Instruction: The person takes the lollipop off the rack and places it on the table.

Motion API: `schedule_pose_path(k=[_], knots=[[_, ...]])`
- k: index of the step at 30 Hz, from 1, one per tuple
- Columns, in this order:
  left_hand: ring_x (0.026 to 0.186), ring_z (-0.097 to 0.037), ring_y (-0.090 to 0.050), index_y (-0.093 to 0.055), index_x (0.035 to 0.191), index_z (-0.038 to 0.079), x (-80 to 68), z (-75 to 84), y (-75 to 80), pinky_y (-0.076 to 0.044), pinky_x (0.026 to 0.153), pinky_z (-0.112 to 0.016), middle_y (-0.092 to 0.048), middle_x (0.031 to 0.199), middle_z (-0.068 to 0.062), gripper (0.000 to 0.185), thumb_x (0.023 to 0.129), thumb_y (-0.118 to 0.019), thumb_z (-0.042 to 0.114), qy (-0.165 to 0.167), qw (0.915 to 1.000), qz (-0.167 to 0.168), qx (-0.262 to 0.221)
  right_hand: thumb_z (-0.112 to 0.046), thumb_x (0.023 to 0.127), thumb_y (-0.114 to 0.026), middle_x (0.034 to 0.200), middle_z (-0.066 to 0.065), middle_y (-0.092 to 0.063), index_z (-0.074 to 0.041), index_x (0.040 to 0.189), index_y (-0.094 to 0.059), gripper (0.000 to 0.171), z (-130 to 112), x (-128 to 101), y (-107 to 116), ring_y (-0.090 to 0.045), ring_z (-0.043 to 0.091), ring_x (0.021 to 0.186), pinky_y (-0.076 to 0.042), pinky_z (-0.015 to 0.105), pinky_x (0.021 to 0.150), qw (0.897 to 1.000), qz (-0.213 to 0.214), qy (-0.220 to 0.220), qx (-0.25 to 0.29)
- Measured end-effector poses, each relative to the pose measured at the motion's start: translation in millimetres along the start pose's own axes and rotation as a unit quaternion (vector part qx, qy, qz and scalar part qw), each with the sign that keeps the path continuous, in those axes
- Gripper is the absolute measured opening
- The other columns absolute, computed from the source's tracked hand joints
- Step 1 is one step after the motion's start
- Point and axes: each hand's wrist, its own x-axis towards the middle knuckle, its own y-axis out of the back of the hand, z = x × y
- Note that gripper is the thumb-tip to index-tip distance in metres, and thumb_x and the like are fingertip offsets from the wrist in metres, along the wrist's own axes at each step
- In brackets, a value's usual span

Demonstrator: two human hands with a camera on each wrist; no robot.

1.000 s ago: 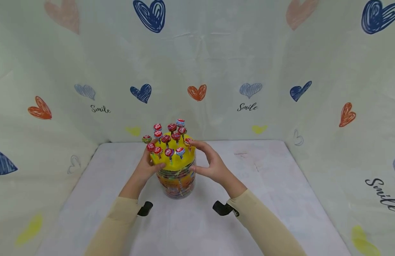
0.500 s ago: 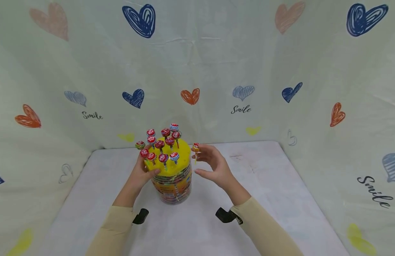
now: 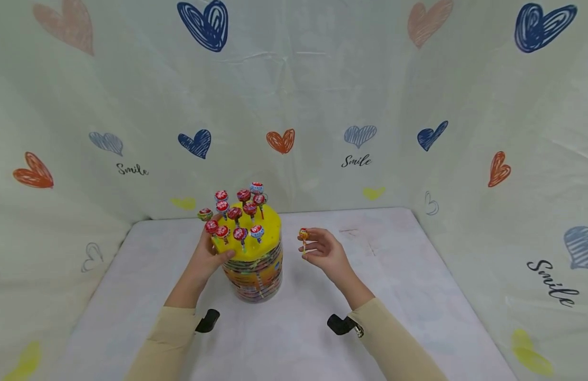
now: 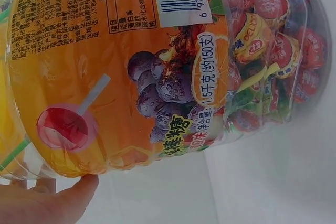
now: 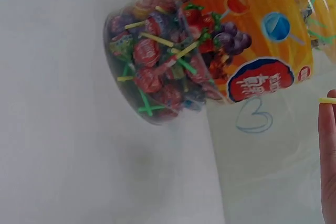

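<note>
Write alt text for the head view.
A right hand pinches one lollipop beside a lollipop jar, while the left hand holds the jar's yellow lid, studded with lollipops. White table, heart-print backdrop.

1. Tabletop (image 3: 408, 296): white, faintly mottled, a few light scuff marks near the back right.
2. Backdrop sheet (image 3: 322, 79): pale cream, creased, closes in the left, back and right sides.
3. Print on it: scribbled hearts in dark blue, orange, pink, yellow; "Smile" script.
4. Light: even, soft shadows.
</note>
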Motion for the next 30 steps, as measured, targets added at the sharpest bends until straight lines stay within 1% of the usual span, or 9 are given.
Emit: schedule_pose_path(k=[6, 9, 15, 20, 24, 26, 30], knots=[[0.141, -0.041, -0.021, -0.008, 0.156, 0.023, 2.0, 0.7, -0.8, -0.019, 0.111, -0.063, -0.020, 0.157, -0.014, 0.087, 0.093, -0.067, 0.016, -0.001, 1.0000, 0.004, -0.001, 0.022, 0.079, -0.064, 0.122, 0.022, -0.058, -0.002, 0.132, -0.052, 0.060, 19.4, 5.6, 6.0, -0.065, 0.025, 0.092, -0.058, 0.036, 0.079, 0.999, 0.011, -0.044, -0.003], [0.141, -0.041, -0.021, -0.008, 0.156, 0.022, 2.1, 0.4, -1.3, -0.018, 0.111, -0.063, -0.020, 0.157, -0.015, 0.086, 0.093, -0.067, 0.015, -0.003, 1.0000, 0.003, -0.002, 0.021, 0.080, -0.066, 0.125, 0.022, -0.055, 0.000, 0.133, -0.051, 0.059, 31.9, 8.1, 9.8, -0.065, 0.024, 0.090, -0.057, 0.037, 0.080, 0.998, 0.004, -0.064, -0.009], [0.140, -0.039, -0.023, -0.009, 0.156, 0.022, 2.3, -0.5, -2.4, -0.019, 0.112, -0.062, -0.021, 0.156, -0.014, 0.085, 0.093, -0.067, 0.013, -0.009, 0.9999, 0.004, -0.007, 0.016, 0.083, -0.066, 0.134, 0.020, -0.049, -0.001, 0.136, -0.051, 0.058, 54.2, 10.2, 18.1, -0.064, 0.027, 0.093, -0.057, 0.035, 0.081, 0.994, -0.025, -0.094, -0.057], [0.139, -0.041, -0.024, -0.010, 0.156, 0.023, 3.7, -1.8, -3.3, -0.022, 0.111, -0.061, -0.021, 0.156, -0.014, 0.086, 0.093, -0.067, 0.015, -0.009, 0.9999, 0.002, -0.011, 0.016, 0.082, -0.064, 0.136, 0.018, -0.048, -0.003, 0.138, -0.051, 0.060, 72.7, 10.8, 26.3, -0.065, 0.026, 0.095, -0.057, 0.033, 0.078, 0.988, -0.040, -0.120, -0.087], [0.138, -0.042, -0.026, -0.009, 0.156, 0.023, 3.4, -2.3, -3.2, -0.023, 0.111, -0.061, -0.022, 0.155, -0.016, 0.086, 0.093, -0.067, 0.015, -0.007, 0.9999, -0.001, -0.013, 0.014, 0.082, -0.066, 0.135, 0.018, -0.050, -0.004, 0.137, -0.053, 0.059, 93.2, 11.7, 32.7, -0.065, 0.023, 0.095, -0.057, 0.032, 0.076, 0.986, -0.052, -0.124, -0.099], [0.138, -0.043, -0.026, -0.009, 0.156, 0.023, 2.3, -2.3, -2.5, -0.024, 0.110, -0.061, -0.022, 0.155, -0.017, 0.086, 0.093, -0.067, 0.016, -0.006, 0.9999, 0.004, -0.008, 0.013, 0.082, -0.067, 0.134, 0.019, -0.050, -0.003, 0.137, -0.052, 0.060, 102.3, 12.4, 34.3, -0.065, 0.023, 0.096, -0.056, 0.033, 0.077, 0.986, -0.064, -0.119, -0.100], [0.138, -0.042, -0.026, -0.010, 0.156, 0.023, 1.6, -3.1, -2.8, -0.025, 0.110, -0.060, -0.021, 0.155, -0.016, 0.085, 0.093, -0.067, 0.015, -0.002, 1.0000, 0.006, -0.007, 0.011, 0.082, -0.069, 0.133, 0.018, -0.051, -0.003, 0.137, -0.052, 0.060, 112.2, 11.7, 37.5, -0.065, 0.022, 0.096, -0.056, 0.033, 0.078, 0.984, -0.072, -0.118, -0.114]])
